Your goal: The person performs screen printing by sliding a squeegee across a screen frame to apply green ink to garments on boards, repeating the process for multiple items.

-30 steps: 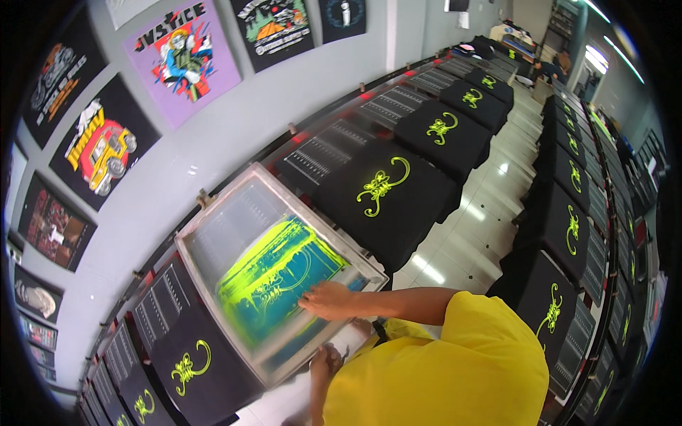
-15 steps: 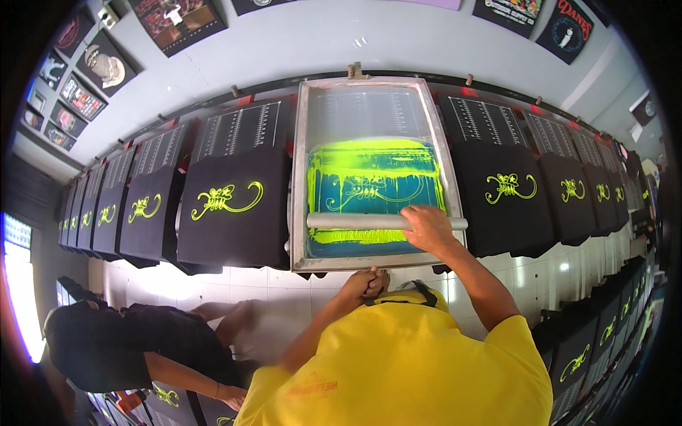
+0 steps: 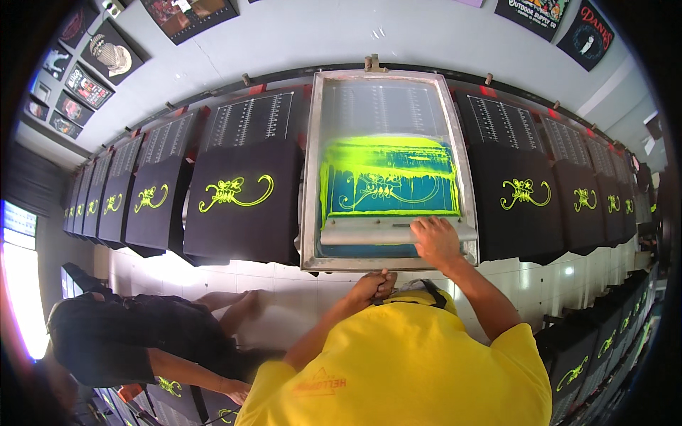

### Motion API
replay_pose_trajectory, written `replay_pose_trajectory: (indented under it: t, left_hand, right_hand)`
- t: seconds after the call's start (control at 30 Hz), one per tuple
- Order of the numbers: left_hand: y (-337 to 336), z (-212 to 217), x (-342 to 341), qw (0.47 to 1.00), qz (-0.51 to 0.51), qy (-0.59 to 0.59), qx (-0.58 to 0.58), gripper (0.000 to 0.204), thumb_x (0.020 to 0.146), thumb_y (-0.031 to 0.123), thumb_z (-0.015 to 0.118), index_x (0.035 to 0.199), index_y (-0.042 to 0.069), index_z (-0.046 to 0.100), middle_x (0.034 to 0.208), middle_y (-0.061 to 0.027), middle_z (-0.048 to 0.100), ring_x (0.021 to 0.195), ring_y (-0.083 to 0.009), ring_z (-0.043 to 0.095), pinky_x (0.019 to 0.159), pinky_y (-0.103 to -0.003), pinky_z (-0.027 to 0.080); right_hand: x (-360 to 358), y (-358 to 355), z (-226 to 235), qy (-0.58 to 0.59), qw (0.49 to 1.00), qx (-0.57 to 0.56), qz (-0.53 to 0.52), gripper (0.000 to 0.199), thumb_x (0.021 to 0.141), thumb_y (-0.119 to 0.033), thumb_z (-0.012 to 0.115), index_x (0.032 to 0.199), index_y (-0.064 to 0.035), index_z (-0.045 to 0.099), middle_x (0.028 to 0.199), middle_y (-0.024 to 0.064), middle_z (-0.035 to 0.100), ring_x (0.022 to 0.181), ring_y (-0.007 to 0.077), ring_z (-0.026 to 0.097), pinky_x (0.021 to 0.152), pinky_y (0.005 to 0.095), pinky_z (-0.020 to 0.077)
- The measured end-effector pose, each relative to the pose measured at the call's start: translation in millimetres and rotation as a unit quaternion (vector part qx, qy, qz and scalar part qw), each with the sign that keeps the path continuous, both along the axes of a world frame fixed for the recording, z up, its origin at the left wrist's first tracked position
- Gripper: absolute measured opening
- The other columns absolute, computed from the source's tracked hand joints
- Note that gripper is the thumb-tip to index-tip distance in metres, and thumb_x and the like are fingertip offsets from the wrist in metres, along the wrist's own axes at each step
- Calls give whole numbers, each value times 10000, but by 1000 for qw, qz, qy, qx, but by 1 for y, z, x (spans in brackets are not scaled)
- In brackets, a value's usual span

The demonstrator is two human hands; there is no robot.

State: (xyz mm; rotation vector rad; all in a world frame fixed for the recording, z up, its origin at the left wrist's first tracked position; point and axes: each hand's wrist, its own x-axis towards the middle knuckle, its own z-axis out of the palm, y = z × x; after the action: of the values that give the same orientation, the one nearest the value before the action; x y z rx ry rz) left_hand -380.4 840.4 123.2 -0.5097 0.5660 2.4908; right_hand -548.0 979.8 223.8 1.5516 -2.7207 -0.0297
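Note:
A metal-framed printing screen (image 3: pixel 310 177) lies flat over a platen at the middle of a long row, with neon yellow ink smeared over a teal stencil of a scorpion-like figure (image 3: pixel 387 186). A grey squeegee (image 3: pixel 362 232) lies across the screen's near end. My right hand (image 3: pixel 435 241) rests on the squeegee's right part and grips it. My left hand (image 3: pixel 373 285) is closed at the frame's near edge, just below the screen. My yellow shirt fills the lower middle of the view.
Black shirts with the same yellow print lie on platens to the left (image 3: pixel 238 195) and right (image 3: pixel 522 195), in a row along a grey wall. More printed shirts run down the right side (image 3: pixel 590 355). A person in black (image 3: pixel 121 337) bends at lower left over a tiled floor.
The view has swung so that the screen now sits at the centre. My right hand and the squeegee have come slightly toward the screen's near edge.

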Motion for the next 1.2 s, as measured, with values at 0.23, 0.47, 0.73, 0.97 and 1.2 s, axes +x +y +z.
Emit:
replay_pose_trajectory:
  t: [0.23,0.47,0.73,0.97,1.2]
  left_hand:
    - [4,-24,4,999,0,-26,-32,192,1035,165,411,875,92,489,599,28,379,493,-94,317,473,-242,256]
    - [4,-33,2,999,-13,-31,-19,164,1019,146,404,891,103,498,601,40,352,510,-89,314,491,-240,257]
    - [0,5,7,988,-31,16,-147,207,1039,209,436,996,54,567,656,2,477,544,-106,443,526,-245,347]
    - [-66,95,11,480,87,344,-802,400,847,237,717,1198,69,625,1021,-106,649,1007,-269,611,865,-365,488]
    - [-123,76,-19,331,-78,318,-885,463,662,109,686,1123,61,660,1143,-111,606,1136,-342,539,921,-420,461]
  right_hand:
    - [7,5,3,-21,1000,19,2,362,697,-189,763,1003,-96,593,1000,36,613,946,242,618,803,399,503]
    - [10,9,-1,-26,1000,2,4,356,696,-175,760,999,-96,589,1007,43,611,925,244,621,789,394,505]
    - [8,8,-2,-21,999,-27,-10,305,684,-144,741,948,-93,598,945,38,615,855,244,634,749,389,520]
    - [5,7,7,-40,999,-18,-12,300,719,-141,732,993,-81,623,957,53,635,878,239,650,747,375,525]
    - [5,4,8,-32,999,20,-6,385,739,-111,715,1101,-57,595,1032,80,645,928,253,661,749,361,541]
